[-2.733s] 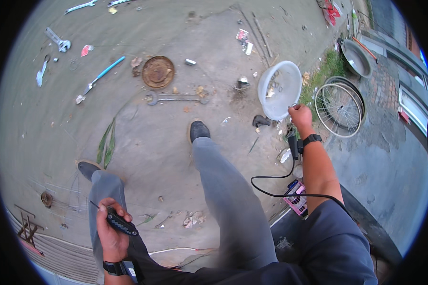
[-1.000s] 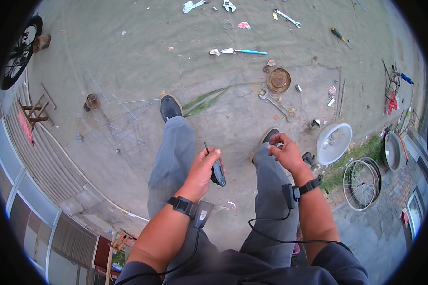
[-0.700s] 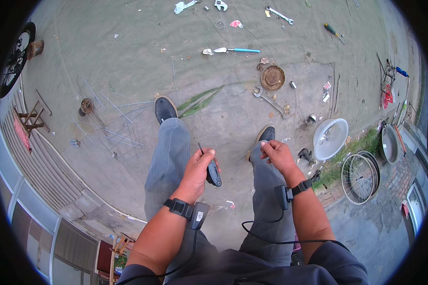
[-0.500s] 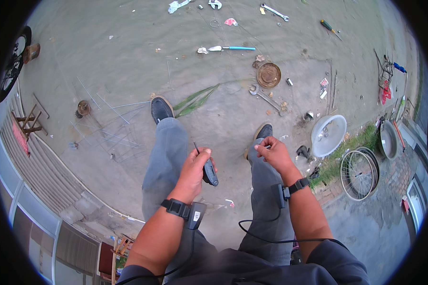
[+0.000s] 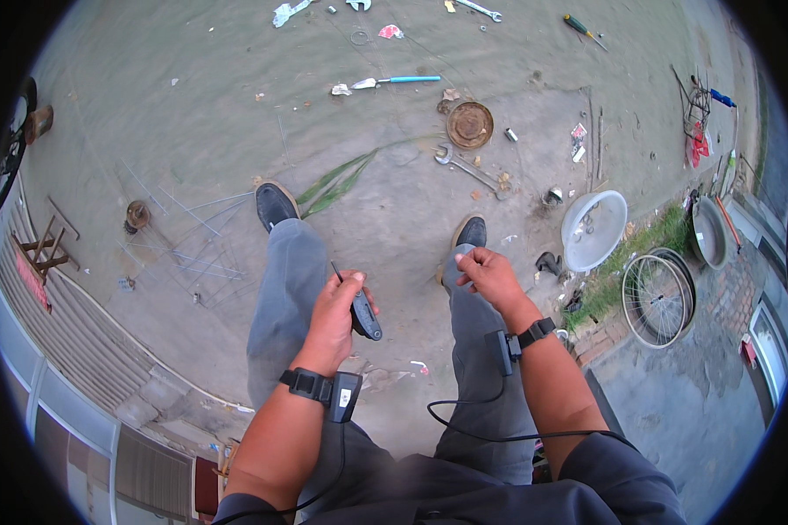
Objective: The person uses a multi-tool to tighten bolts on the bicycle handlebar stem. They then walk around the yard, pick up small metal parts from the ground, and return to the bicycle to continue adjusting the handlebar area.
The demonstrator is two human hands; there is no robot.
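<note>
My left hand is closed around a dark grey oblong tool with a rounded lower end. A thin dark rod sticks up past my thumb; whether it belongs to the same tool I cannot tell. To the right, my right hand hovers over my right knee, its fingers curled in and the thumb pressed close. Anything inside those fingers is hidden. A gap separates the two hands, with bare concrete below.
A wrench, a rusty round pan and a blue-handled trowel lie ahead. Thin metal spokes are scattered left. On the right are a white basin holding small parts and a spoked wheel. Cables hang from both wrists.
The whole view has shifted, so the ground items and both hands appear farther left and slightly higher. Both hands keep nearly the same pose, and the left still holds the grey tool.
</note>
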